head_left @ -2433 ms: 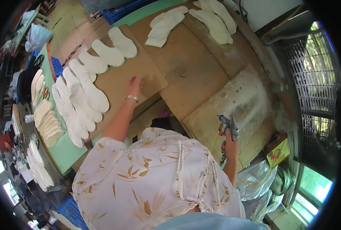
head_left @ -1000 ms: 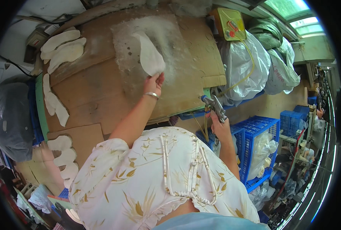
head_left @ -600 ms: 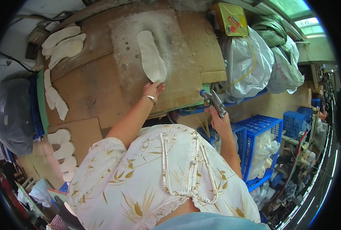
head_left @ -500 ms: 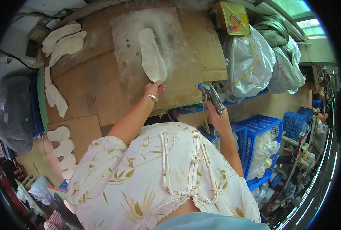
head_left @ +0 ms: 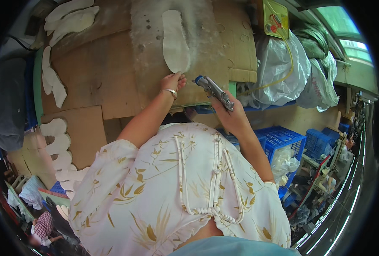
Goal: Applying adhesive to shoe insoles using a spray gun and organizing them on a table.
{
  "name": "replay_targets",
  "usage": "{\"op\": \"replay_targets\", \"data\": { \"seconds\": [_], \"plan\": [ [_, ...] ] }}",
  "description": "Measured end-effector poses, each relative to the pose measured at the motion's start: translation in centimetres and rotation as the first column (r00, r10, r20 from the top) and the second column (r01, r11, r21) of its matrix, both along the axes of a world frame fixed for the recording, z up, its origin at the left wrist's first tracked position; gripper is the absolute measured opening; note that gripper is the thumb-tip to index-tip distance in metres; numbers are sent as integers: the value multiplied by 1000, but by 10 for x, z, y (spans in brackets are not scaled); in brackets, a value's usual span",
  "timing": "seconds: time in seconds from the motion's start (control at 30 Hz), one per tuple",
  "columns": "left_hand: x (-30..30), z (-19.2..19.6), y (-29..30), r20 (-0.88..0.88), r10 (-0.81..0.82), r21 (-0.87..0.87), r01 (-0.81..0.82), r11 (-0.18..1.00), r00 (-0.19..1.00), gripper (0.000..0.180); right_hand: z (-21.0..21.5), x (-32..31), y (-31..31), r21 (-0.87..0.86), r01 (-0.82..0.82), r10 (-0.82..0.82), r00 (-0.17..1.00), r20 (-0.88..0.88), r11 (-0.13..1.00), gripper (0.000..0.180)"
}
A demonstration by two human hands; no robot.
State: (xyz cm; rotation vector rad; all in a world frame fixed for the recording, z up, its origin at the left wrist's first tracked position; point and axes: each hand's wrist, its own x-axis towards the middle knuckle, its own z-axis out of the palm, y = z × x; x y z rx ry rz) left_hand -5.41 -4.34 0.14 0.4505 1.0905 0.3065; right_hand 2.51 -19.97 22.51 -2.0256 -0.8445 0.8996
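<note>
A white insole [head_left: 175,45] lies lengthwise on the pale, dusted patch of the cardboard-covered table. My left hand [head_left: 174,82] pinches its near end between thumb and fingers, a bangle on the wrist. In my right hand [head_left: 233,114] is a metal spray gun [head_left: 215,91] with a blue front end, its nozzle pointing up and left toward the insole. The gun is apart from the insole, just right of my left hand. My fingers around its handle are partly hidden.
More white insoles [head_left: 74,25] lie at the table's far left, others [head_left: 53,81] along its left edge and on a lower cardboard piece [head_left: 85,132]. A yellow can [head_left: 276,19] with a hose stands beyond silvery bags [head_left: 279,72]. Blue crates [head_left: 283,141] are at right; a person [head_left: 44,226] is lower left.
My right hand has brought the spray gun left and up, closer to the insole and my left hand. My left hand keeps its pinch. The whole view has shifted, with the table now higher.
</note>
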Motion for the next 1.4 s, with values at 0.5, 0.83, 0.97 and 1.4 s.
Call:
{"op": "replay_targets", "data": {
  "seconds": [0.5, 0.83, 0.97, 1.4],
  "plan": [
    [-1, -11, -4, -16, -16, -6, 16, 1000, 1000, 19, -8, 8, 63, -13, 7, -6, 996, 91, 1000, 25],
    [-4, -3, -7, -16, -15, 2, 15, 1000, 1000, 21, -18, 26, 103, 53, 24, -30, 993, 113, 998, 27],
    [-5, 8, -11, -14, 6, 13, -6, 1000, 1000, 24, -21, 34, 116, 37, 31, -37, 983, 178, 999, 28],
    [-6, -8, -16, -34, -53, 151, 58, 987, 998, 24, -4, 48, 161, -8, 54, -52, 980, 190, 998, 28]
  ]
}}
